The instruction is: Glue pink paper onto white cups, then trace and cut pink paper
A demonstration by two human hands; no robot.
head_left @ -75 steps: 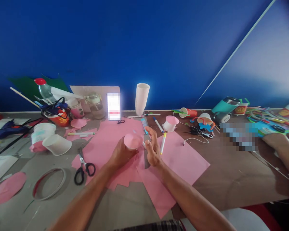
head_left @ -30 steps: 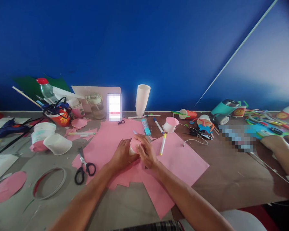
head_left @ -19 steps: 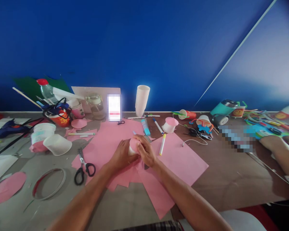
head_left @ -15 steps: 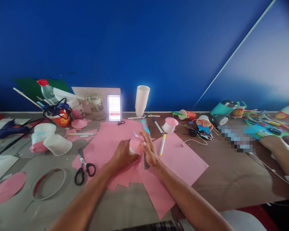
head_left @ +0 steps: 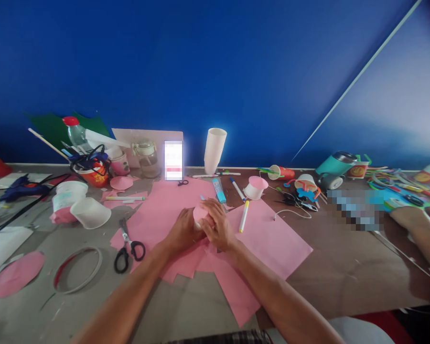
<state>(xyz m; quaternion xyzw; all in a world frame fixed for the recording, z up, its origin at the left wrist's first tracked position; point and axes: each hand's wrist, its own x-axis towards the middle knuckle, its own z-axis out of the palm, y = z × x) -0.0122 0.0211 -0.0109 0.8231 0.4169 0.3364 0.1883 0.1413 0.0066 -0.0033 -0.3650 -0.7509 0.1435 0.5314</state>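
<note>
Between my hands is a white paper cup with a pink paper top (head_left: 199, 213), above the pink paper sheets (head_left: 161, 210). My left hand (head_left: 183, 231) wraps round the cup's left side, and its fingers are partly hidden behind the cup. My right hand (head_left: 217, 224) presses with bent fingers on the pink paper at the cup's right edge. A similar white cup with a pink top (head_left: 256, 188) stands to the right. Close by lie a yellow-capped marker (head_left: 244, 216) and a blue tube (head_left: 219, 191). Black-handled scissors (head_left: 129, 248) rest left of my left forearm.
A tall stack of white cups (head_left: 215, 150) stands near the blue wall. At left are a tape ring (head_left: 78, 270), a tipped white cup (head_left: 91, 213) and a glue gun (head_left: 25, 188). A lit phone (head_left: 174, 160) leans at the back. Another person's arm (head_left: 415, 234) reaches in from the right.
My right hand has come in from beside the cup, and its fingers now bend over the pink top. My left hand still holds the cup. The view has shifted slightly.
</note>
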